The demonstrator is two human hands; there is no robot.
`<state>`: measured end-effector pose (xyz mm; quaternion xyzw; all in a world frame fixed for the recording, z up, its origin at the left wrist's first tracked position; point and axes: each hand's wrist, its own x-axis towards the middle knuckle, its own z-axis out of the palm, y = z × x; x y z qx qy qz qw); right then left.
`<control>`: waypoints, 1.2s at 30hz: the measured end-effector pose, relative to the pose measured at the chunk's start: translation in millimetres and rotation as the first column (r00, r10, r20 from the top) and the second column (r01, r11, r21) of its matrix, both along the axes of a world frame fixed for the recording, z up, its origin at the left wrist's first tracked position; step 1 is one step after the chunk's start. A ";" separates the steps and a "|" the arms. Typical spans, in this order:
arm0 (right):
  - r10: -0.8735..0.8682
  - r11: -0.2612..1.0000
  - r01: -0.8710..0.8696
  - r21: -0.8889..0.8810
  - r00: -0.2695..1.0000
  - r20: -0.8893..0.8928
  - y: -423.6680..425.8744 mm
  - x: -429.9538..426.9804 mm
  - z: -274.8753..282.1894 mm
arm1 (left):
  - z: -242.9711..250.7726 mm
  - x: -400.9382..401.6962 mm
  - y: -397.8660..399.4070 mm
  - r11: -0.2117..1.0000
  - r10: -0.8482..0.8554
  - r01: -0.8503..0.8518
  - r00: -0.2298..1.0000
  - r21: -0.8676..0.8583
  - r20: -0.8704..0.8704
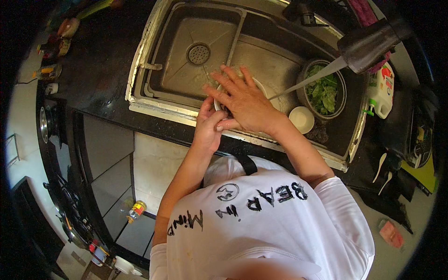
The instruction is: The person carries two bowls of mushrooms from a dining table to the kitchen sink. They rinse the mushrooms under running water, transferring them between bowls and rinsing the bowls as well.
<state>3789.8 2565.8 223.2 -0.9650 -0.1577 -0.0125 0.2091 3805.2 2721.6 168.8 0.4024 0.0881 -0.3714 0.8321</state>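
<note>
My left hand (210, 124) grips the near left edge of a white bowl (260, 85) over the metal sink. Spread above the same bowl, my right hand (245, 99) hides most of it and has its thumb beside my left fingers. What lies inside the bowl is mostly covered. From the dark faucet (362, 45) a stream of water runs down to the right of the bowl. A round container of green leaves (321, 91) stands in the right part of the sink, and a small white bowl (301, 119) sits beside it.
The left basin has a round drain strainer (198, 54). A white jug with a green cap (382, 91) lies by the sink's right edge. Two light spoons (379, 168) rest on the right side. Bottles and jars line the far left counter (101, 73). A bottle (136, 210) is lower left.
</note>
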 end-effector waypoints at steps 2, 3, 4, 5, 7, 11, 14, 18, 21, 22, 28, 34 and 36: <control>0.054 0.998 -0.054 0.038 0.998 0.011 6.2 1.2 -0.3 | 7.2 -0.9 -4.7 1.000 0.017 -0.017 0.999 0.006 0.029; 0.081 0.995 -0.082 0.057 0.997 0.017 9.9 1.6 -0.4 | 10.5 -0.6 -7.1 0.999 0.032 -0.034 0.999 0.035 0.041; 0.061 0.992 -0.067 0.106 0.997 0.056 12.0 0.1 0.1 | 11.9 -0.3 -8.8 0.997 0.047 -0.050 0.997 0.064 0.053; 0.046 0.992 -0.052 0.114 0.998 0.049 13.5 0.8 0.2 | 7.9 -0.7 -9.0 0.997 0.033 -0.036 0.998 0.064 0.057; 0.021 0.991 -0.026 0.130 0.999 0.036 17.9 3.8 0.0 | -0.9 -1.5 -8.6 0.998 0.009 -0.014 0.998 0.065 0.064; 0.041 0.993 -0.044 0.112 0.999 0.032 23.7 14.8 -1.4 | 5.2 3.9 -14.3 0.993 0.114 -0.115 0.968 0.007 -0.222; 0.079 0.978 -0.091 0.189 0.994 0.071 26.0 15.3 -3.2 | 5.9 3.9 -15.2 0.988 0.137 -0.149 0.968 -0.043 -0.211; 0.102 0.891 -0.145 0.429 0.987 0.121 26.6 6.4 -2.0 | 7.5 2.6 -14.8 0.983 0.147 -0.156 0.984 -0.094 -0.098; -0.091 0.826 -0.045 0.561 0.973 0.212 9.9 -5.1 9.2 | 1.5 2.2 -11.9 0.991 0.132 -0.131 0.991 0.023 -0.009; -0.198 0.810 0.016 0.587 0.949 0.246 -1.5 -13.4 12.6 | -3.6 3.0 -10.5 0.989 0.108 -0.111 0.994 0.102 0.029; -0.583 0.310 0.534 0.787 0.761 -0.286 -71.0 -56.5 -16.7 | 2.9 2.3 -6.1 0.975 0.104 -0.108 0.994 0.192 0.033; -0.530 0.214 0.718 0.662 0.655 -0.539 -112.0 -59.6 -43.0 | 4.2 4.9 -5.2 0.974 0.110 -0.114 0.994 0.198 0.027; -0.639 0.424 0.708 0.565 0.676 -0.368 -120.3 -48.1 -43.0 | 6.3 5.8 -4.3 0.973 0.112 -0.114 0.993 0.202 0.019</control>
